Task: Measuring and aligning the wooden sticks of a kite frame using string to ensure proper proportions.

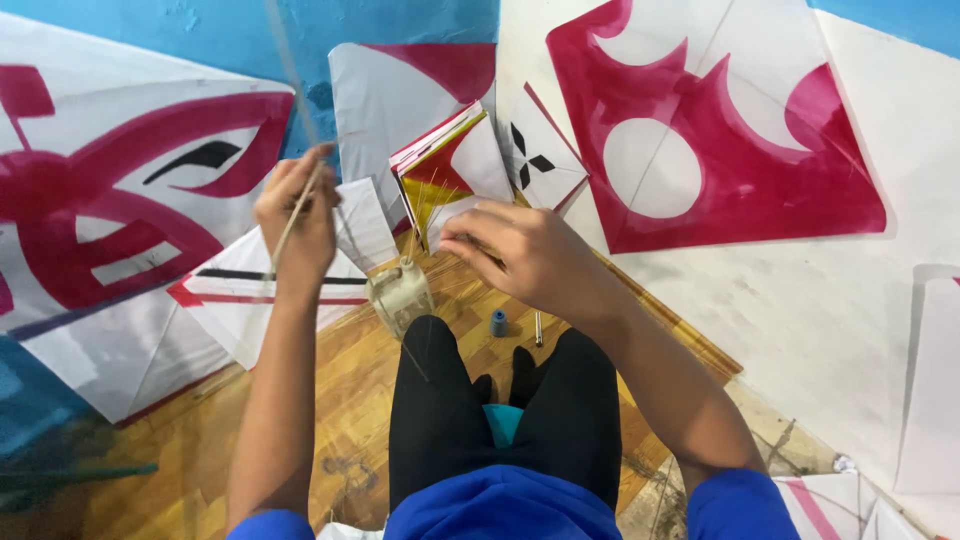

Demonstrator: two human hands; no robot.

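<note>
Blue shirt (500, 510) fills the bottom edge, and just beyond it come the person's black-clad knees (500, 410), drawn up over a wooden board (350, 400). Up goes the left hand (297, 215), fingers pinched tight around a thin stick (297, 205) that runs up past the knuckles and on toward the top of the view. Over on the other side, the right hand (525, 255) hovers with its fingers curled narrow, fingertips pointing toward the left hand; whether anything sits in that pinch cannot be told. Between and below the two hands stands a small pale jar (402, 293), just beyond the knees. A little blue spool (498, 322) rests on the board beside it. Further back leans a stack of folded kites (450, 170), and all around hang big white kites with crimson patterns (720, 130), against a blue wall (250, 35).
</note>
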